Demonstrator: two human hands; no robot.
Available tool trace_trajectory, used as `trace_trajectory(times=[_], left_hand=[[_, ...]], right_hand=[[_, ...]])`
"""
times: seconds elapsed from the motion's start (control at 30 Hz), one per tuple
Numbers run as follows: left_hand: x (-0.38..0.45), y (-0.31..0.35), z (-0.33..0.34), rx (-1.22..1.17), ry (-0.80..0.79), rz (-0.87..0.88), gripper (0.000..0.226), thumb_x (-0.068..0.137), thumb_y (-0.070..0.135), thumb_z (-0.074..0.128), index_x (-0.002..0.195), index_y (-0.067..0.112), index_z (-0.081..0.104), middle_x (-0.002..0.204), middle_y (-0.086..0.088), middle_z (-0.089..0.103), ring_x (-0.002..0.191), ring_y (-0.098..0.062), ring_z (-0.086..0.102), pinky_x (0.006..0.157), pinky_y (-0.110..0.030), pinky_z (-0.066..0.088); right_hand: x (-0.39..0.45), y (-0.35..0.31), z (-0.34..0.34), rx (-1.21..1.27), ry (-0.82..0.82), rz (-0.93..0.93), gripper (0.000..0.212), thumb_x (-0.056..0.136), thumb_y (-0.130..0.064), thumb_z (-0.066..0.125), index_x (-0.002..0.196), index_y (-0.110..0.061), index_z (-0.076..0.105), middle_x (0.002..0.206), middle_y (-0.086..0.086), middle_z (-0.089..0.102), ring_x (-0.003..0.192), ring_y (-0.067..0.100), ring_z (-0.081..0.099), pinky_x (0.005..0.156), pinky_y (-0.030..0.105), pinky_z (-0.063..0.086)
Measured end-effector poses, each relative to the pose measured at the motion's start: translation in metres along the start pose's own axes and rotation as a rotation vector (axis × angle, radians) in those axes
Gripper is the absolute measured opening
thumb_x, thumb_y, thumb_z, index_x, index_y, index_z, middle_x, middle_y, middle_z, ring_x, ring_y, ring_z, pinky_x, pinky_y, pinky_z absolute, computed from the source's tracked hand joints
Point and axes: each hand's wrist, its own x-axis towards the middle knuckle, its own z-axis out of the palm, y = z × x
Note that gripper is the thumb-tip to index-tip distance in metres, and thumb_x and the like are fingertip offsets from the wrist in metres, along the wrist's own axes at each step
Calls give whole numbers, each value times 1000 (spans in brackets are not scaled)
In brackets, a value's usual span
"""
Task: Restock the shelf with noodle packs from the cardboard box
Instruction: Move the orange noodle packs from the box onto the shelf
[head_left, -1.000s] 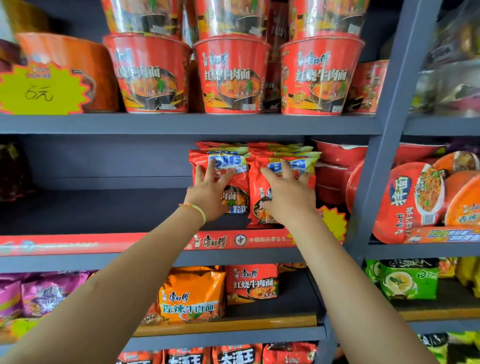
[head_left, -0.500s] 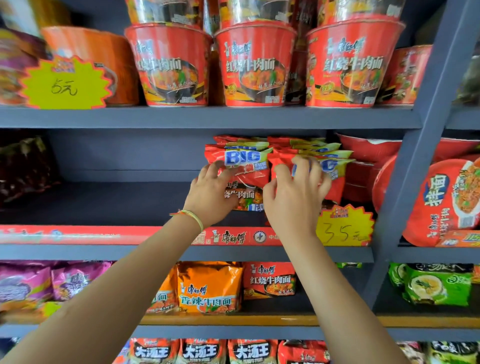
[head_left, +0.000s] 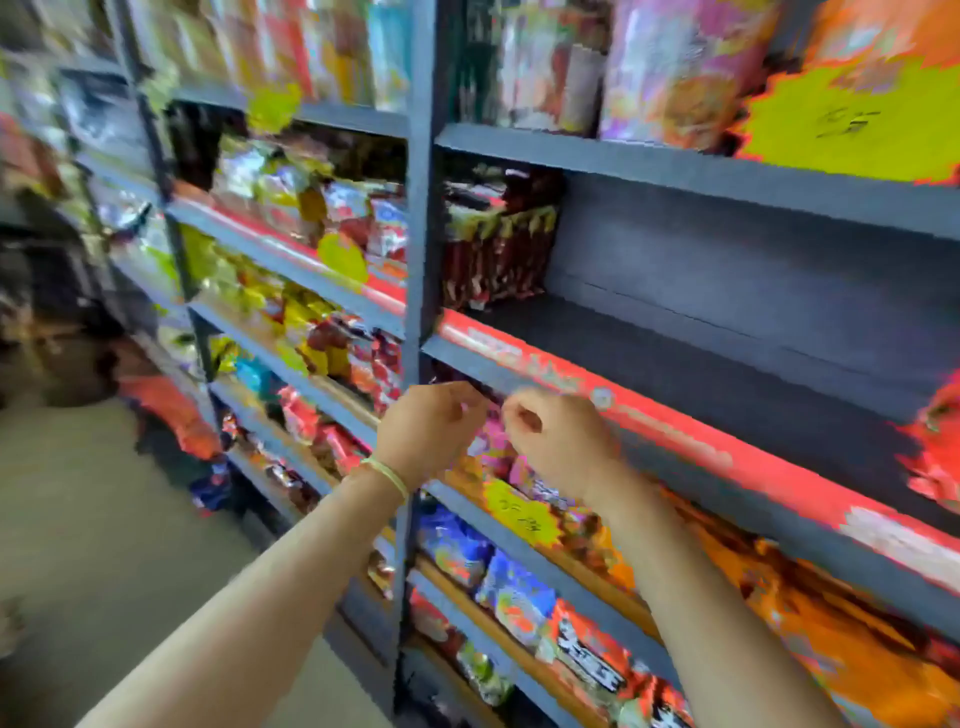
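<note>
- Middle shelf (head_left: 727, 364), right bay: its dark board lies bare across most of its width, open from the front edge to the back wall (head_left: 727, 270).
- Left end of that board: a row of dark red packs (head_left: 493, 260) stands against the upright post (head_left: 423, 234).
- Far right end: red noodle packs (head_left: 935, 447), blurred, at the frame edge.
- Overhead limit: the upper shelf (head_left: 675, 166).
- Front: the red edge strip (head_left: 675, 426) forms a low lip.
- Both hands, left hand (head_left: 426, 431) and right hand (head_left: 556, 431), hang before that lip, loosely curled, holding nothing.
- Lower shelves (head_left: 519, 561): packed with packets.
- Floor (head_left: 104, 545), left: open.
</note>
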Motion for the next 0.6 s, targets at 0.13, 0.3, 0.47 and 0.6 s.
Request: trace_trajectory(times=[0.13,0.3,0.47,0.6], left_hand=[[-37,-189,-85,126,-49,-375,23,90,35,53,88,18,68,88,-11,71,88,-33,67,73,-34,52],[-135,-363,-204,172,258,-765,20,89,31,57,91,19,72,90,-5,72,92,-29,66,75,-32,49],[-243,-490,-277,321,402,-1095,24,85,30,53,87,15,71,93,-12,70,96,-34,64,74,-39,48],[-318,-554,-289,494,337,-1327,30,73,34,52,81,12,70,85,-13,64,83,-38,64,67,-43,53]], right_hand=[[83,-110,153,30,-405,-138,24,95,-28,54,75,-17,58,69,5,61,70,26,58,67,41,47],[140,-277,339,106,-676,-372,16,94,-22,57,93,-13,70,90,7,69,88,24,61,76,35,43],[134,-406,472,186,-903,-504,17,95,-21,54,103,-20,68,96,-3,61,91,18,58,78,32,46],[109,-472,545,220,-989,-593,18,93,-16,53,100,-15,69,102,4,64,98,21,59,84,32,46]])
